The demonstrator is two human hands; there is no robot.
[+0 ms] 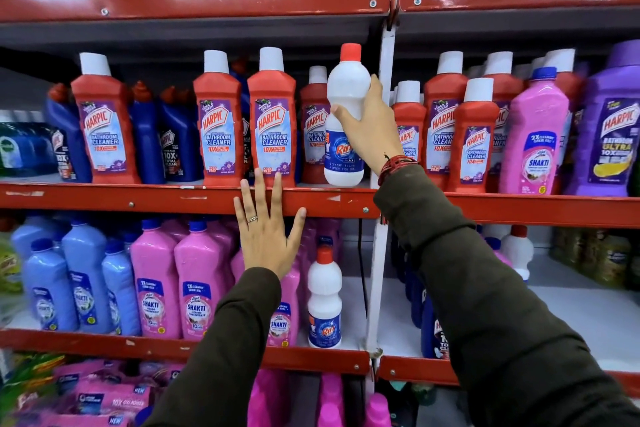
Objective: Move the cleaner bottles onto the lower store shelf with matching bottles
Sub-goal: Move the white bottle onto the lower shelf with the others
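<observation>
My right hand is wrapped around a white Rin bottle with a red cap, at the right end of the middle shelf among red Harpic bottles. Its base sits at or just above the shelf surface. A matching white Rin bottle stands on the lower shelf, right of the pink Shakti bottles. My left hand is spread flat with fingers apart against the middle shelf's red front edge, holding nothing.
A white upright post divides the two shelf bays. Light blue bottles fill the lower shelf's left. Another white red-capped bottle stands in the right bay's lower shelf. Pink and purple bottles crowd the right middle shelf.
</observation>
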